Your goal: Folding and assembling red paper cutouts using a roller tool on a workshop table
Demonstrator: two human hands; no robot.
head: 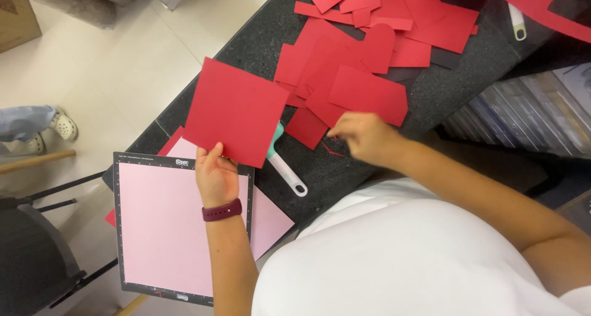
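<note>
With the left hand (215, 174) pinching the red card square (236, 111) by its lower edge above the pink cutting mat (161, 230), the right hand (363, 137), fingers closed on the red offcuts (345, 100) heaped on the bench (258, 42), should probably lift one sheet cleanly without creasing.

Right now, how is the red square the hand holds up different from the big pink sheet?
The red square is smaller and lifted in the left hand; the pink sheet is bigger and lies flat on a black-edged mat. The square is deep red, the sheet pale pink. Both are flat paper.
</note>
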